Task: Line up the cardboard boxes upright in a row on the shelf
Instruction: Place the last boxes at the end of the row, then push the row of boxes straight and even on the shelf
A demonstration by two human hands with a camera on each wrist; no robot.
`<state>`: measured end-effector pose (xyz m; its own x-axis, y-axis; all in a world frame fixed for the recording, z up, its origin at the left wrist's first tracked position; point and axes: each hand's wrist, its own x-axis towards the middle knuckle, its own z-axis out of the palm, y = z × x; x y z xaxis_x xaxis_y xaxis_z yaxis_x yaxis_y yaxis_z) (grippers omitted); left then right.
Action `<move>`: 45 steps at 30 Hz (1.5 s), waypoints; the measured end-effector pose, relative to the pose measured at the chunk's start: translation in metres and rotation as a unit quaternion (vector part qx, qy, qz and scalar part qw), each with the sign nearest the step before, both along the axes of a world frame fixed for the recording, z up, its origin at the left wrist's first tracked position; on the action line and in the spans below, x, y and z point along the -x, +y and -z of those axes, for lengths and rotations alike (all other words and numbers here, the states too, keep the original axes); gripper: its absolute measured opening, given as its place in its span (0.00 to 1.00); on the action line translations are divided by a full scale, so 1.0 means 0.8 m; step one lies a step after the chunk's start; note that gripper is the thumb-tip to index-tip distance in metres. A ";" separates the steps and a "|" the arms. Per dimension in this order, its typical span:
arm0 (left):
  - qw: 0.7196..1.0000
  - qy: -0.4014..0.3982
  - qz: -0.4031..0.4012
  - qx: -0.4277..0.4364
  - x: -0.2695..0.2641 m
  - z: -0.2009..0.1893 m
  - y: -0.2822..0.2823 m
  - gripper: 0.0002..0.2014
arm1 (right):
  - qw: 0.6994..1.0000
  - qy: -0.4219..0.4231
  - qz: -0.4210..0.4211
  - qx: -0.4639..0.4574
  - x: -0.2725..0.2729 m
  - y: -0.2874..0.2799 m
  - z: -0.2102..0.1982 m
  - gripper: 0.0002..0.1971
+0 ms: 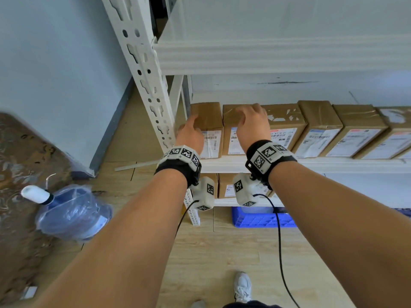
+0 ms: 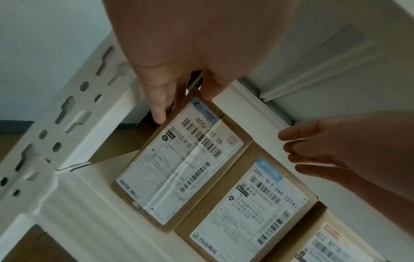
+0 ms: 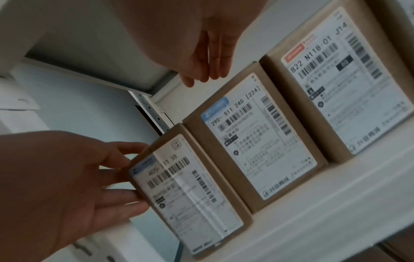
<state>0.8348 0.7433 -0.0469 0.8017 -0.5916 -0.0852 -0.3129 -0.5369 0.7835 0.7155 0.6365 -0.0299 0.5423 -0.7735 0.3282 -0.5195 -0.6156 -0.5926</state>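
Several brown cardboard boxes with white labels stand upright in a row on the white shelf (image 1: 311, 163). The leftmost box (image 1: 211, 121) (image 2: 179, 168) (image 3: 190, 195) sits beside the shelf post. My left hand (image 1: 191, 130) (image 2: 170, 92) (image 3: 100, 177) touches its left side with straight, spread fingers, thumb at the top edge. My right hand (image 1: 251, 121) (image 3: 206, 67) (image 2: 325, 150) hovers just above the second box (image 1: 230, 121) (image 2: 253, 203) (image 3: 257, 141), fingers straight and holding nothing. The third box (image 1: 284, 121) (image 3: 336, 88) stands tight against the second.
A perforated white post (image 1: 142, 63) rises left of the boxes, and an upper shelf beam (image 1: 266, 56) hangs overhead. More boxes (image 1: 355, 130) continue the row to the right. Below are lower-shelf boxes (image 1: 226, 185) and a blue crate (image 1: 255, 218). A water bottle (image 1: 73, 212) lies on the floor.
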 end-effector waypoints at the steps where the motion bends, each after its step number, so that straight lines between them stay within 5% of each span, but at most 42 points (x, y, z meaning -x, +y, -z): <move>1: 1.000 0.006 -0.007 0.010 -0.001 -0.002 -0.004 0.22 | 1.000 0.019 -0.007 -0.004 -0.003 -0.007 -0.001 0.18; 10: 0.999 -0.009 -0.007 -0.035 -0.017 0.004 -0.027 0.22 | 0.982 0.172 -0.076 -0.033 -0.019 -0.044 0.009 0.21; 24: 0.998 0.059 0.004 -0.018 -0.031 -0.003 -0.035 0.24 | 0.987 0.132 -0.092 -0.011 -0.010 -0.050 0.013 0.20; 39: 0.999 0.045 -0.003 0.000 -0.030 0.011 -0.047 0.26 | 0.993 0.055 -0.081 0.060 -0.009 -0.049 0.031 0.17; 45: 0.996 -0.058 -0.022 -0.068 -0.015 0.010 -0.057 0.25 | 0.989 0.111 -0.096 0.024 -0.007 -0.055 0.019 0.18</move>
